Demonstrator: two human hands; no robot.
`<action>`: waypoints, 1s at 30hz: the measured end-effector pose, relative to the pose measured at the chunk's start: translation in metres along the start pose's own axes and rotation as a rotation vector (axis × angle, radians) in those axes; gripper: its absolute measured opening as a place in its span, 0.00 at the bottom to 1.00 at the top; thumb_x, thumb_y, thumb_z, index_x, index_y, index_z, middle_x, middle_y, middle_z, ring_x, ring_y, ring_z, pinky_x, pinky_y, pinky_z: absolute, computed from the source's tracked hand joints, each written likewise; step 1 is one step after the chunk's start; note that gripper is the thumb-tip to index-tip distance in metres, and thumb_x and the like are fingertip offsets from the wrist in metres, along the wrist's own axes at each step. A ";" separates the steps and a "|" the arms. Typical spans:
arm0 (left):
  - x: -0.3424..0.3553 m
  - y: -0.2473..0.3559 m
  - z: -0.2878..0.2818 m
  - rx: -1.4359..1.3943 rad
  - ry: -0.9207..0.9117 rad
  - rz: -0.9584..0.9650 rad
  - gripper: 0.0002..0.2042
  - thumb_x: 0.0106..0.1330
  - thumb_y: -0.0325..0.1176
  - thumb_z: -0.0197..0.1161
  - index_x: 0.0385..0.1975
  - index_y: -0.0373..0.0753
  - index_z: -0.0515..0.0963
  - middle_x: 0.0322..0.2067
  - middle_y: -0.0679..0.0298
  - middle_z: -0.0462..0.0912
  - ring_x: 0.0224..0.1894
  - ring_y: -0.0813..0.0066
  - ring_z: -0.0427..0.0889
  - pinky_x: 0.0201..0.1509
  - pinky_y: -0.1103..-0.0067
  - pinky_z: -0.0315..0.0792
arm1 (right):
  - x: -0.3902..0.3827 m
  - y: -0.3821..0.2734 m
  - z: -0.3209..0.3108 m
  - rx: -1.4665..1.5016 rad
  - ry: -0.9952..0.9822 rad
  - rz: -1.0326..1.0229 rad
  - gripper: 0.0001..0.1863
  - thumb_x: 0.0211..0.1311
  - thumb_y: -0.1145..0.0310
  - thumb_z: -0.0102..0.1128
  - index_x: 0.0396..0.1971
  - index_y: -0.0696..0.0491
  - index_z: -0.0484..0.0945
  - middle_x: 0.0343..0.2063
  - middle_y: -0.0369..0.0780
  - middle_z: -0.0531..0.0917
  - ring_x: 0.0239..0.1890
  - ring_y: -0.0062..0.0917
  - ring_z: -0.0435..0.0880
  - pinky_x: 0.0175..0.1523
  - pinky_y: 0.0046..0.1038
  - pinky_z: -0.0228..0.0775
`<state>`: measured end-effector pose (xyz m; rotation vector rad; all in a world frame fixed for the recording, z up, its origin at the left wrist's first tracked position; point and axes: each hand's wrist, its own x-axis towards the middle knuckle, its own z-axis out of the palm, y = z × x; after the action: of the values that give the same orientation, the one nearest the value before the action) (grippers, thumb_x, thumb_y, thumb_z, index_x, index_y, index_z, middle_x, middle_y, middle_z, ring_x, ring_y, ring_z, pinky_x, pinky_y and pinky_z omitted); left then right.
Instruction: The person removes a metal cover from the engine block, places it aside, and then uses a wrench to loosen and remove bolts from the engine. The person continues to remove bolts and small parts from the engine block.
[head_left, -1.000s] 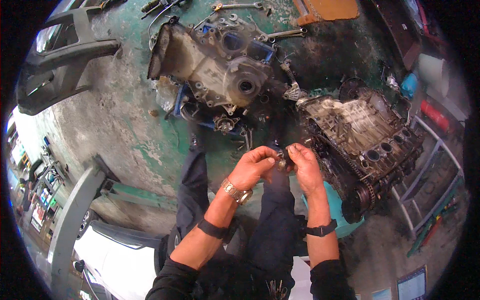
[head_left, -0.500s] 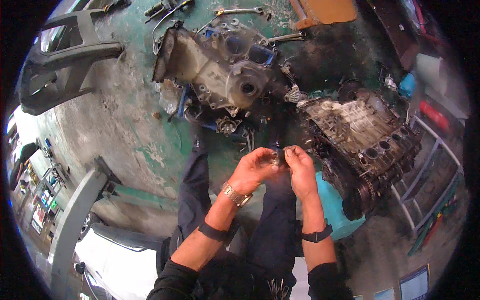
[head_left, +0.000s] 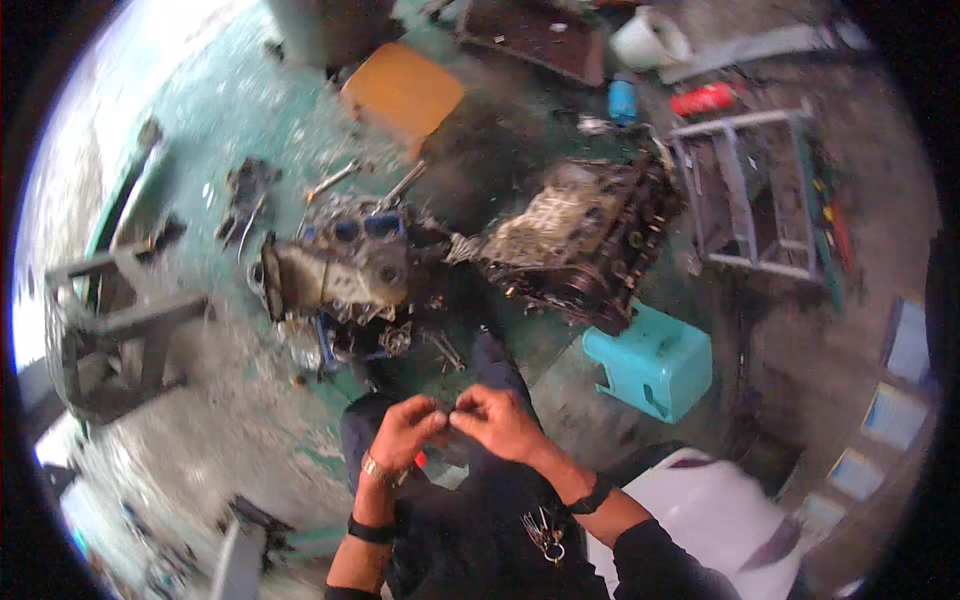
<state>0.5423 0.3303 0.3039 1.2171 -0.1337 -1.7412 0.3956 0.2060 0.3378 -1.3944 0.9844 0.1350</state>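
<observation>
At the bottom centre of the frame, both forearms are bare below dark sleeves pushed up near the elbows. The left hand (head_left: 405, 430) has a gold-coloured metal watch (head_left: 377, 470) at the wrist and a black band (head_left: 370, 530) further up the forearm. The right hand (head_left: 500, 422) has a black wristband (head_left: 588, 497). Dark trousers (head_left: 470, 530) cover the legs, and a bunch of keys (head_left: 545, 535) hangs at the waist.

light: daylight, strongest up-left of the hands, washing out the pale green painted concrete floor (head_left: 200, 130) | shadow: dim at right by the grey metal rack (head_left: 750, 190) | blur: motion smear throughout, worst left of the hands | edges: fisheye bending, black round vignette | focus: soft everywhere
</observation>
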 end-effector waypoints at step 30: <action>0.067 -0.062 0.417 0.605 -0.008 -0.039 0.13 0.62 0.27 0.62 0.45 0.31 0.74 0.35 0.62 0.82 0.36 0.79 0.78 0.40 0.80 0.73 | -0.210 0.141 -0.330 0.260 0.007 -0.093 0.12 0.57 0.66 0.63 0.35 0.59 0.77 0.27 0.41 0.83 0.30 0.24 0.81 0.37 0.28 0.73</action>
<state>0.1804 0.1432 0.4305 1.6455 -0.6843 -1.7982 0.0163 0.0515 0.4107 -1.1996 0.9067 -0.0656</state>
